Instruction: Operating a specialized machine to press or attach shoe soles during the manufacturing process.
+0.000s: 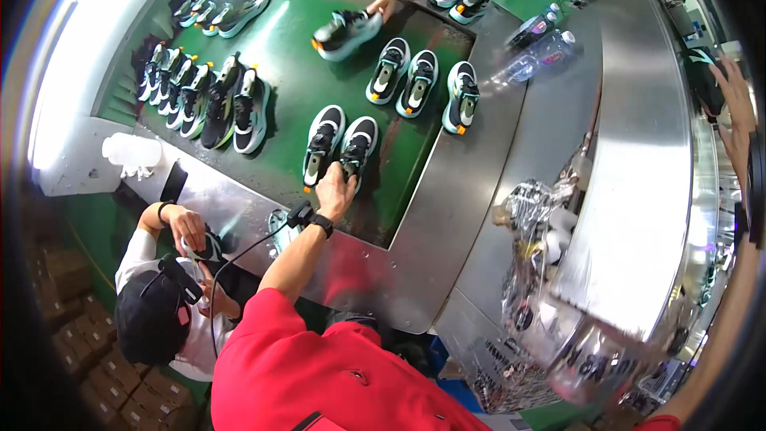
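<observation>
My left hand (pixel 336 191), with a black watch and a small camera on its wrist, is closed on the heel of a black, white and teal sneaker (pixel 358 144). Its mate (pixel 323 144) stands right beside it on the green tabletop (pixel 295 72). At the far right edge, my right hand (pixel 736 100) reaches up along the steel line, its fingers and thumb around a dark sneaker (pixel 702 80) with a teal patch. That shoe is partly hidden and distorted by the rim.
Several sneakers (pixel 191 100) stand in rows at left. Across the table, another person's hand (pixel 383 5) holds a sneaker (pixel 347 36). A capped co-worker (pixel 155 315) bends over a shoe at lower left. Plastic bottles (pixel 542 56) lie on the steel ledge; a wrapped bundle (pixel 535 231) sits nearer.
</observation>
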A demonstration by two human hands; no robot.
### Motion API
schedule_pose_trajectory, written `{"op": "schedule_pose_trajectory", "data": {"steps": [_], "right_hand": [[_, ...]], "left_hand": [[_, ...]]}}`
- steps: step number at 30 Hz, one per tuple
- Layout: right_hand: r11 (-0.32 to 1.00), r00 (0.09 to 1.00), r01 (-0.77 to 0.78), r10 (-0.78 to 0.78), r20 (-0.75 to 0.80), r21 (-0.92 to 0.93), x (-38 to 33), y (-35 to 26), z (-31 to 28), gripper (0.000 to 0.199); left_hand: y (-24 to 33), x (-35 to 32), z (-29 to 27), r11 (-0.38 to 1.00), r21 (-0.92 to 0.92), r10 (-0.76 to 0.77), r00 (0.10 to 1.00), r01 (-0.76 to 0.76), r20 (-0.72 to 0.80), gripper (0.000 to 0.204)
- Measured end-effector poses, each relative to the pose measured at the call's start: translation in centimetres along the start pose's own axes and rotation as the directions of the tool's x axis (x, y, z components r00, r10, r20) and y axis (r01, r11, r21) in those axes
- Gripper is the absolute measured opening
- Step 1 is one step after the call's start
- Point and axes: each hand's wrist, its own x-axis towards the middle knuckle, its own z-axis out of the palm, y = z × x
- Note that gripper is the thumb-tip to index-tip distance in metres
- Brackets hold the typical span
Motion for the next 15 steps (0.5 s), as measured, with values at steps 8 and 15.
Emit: {"op": "schedule_pose_trajectory", "data": {"steps": [8,15], "right_hand": [[0.997,0.96,0.077,-0.069,-0.271,0.021,1.2,-1.2,3.4,0.046],[0.884,0.791,-0.441,0.465,-0.398,0.155,-12.7,1.5,-8.4,0.034]], "left_hand": [[-1.2,1.0,1.3,0.982,-0.135,0.137,0.991,-0.134,0.011,0.033],[8.0,-8.1,-2.2,0.729,-0.632,0.463,0.87,-0.265,0.168,0.036]]}}
